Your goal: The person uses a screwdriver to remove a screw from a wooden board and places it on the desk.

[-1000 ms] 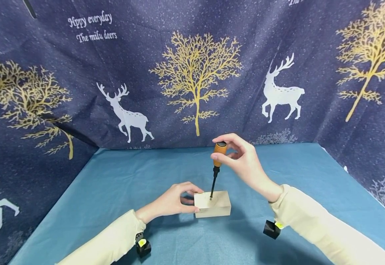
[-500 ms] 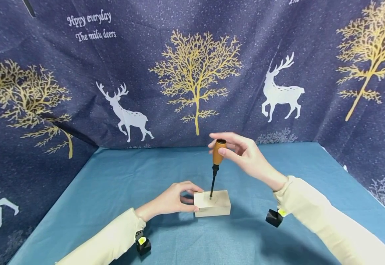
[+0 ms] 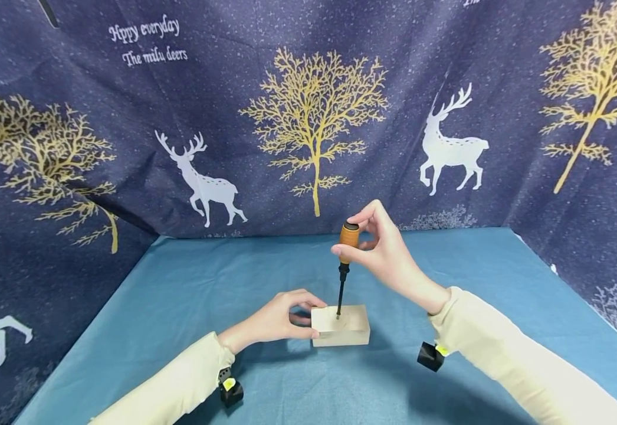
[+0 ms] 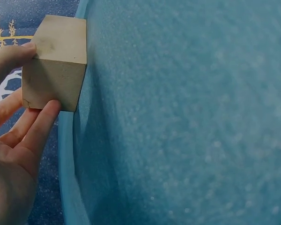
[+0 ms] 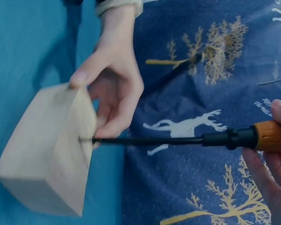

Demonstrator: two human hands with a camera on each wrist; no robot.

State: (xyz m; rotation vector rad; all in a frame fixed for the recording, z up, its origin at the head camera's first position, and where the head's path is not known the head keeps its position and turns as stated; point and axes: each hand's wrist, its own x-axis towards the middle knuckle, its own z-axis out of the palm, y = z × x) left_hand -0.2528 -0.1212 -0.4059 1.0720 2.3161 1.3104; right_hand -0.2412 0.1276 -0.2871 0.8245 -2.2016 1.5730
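A pale wooden block (image 3: 355,326) lies on the blue cloth. My left hand (image 3: 273,320) grips its left end, thumb on the near side and fingers on the far side; the left wrist view also shows the block (image 4: 56,77) between thumb and fingertips. Above it, my right hand (image 3: 388,257) holds a screwdriver (image 3: 349,237) by its orange-brown handle, thumb and fingers on opposite sides. The black shaft (image 5: 154,140) stands nearly upright, slightly tilted, and its tip meets a small screw (image 5: 84,139) that sticks out of the block's top face.
A blue cloth (image 3: 192,283) covers the table. Behind it hangs a dark blue curtain (image 3: 372,35) printed with deer and golden trees. Black cameras hang below both sleeves, the left camera (image 3: 231,394) and the right camera (image 3: 430,356).
My right fingers have shifted round the screwdriver handle, reaching forward half a second ago and drawn back now. The handle leans slightly further left. My left hand and the block have stayed put.
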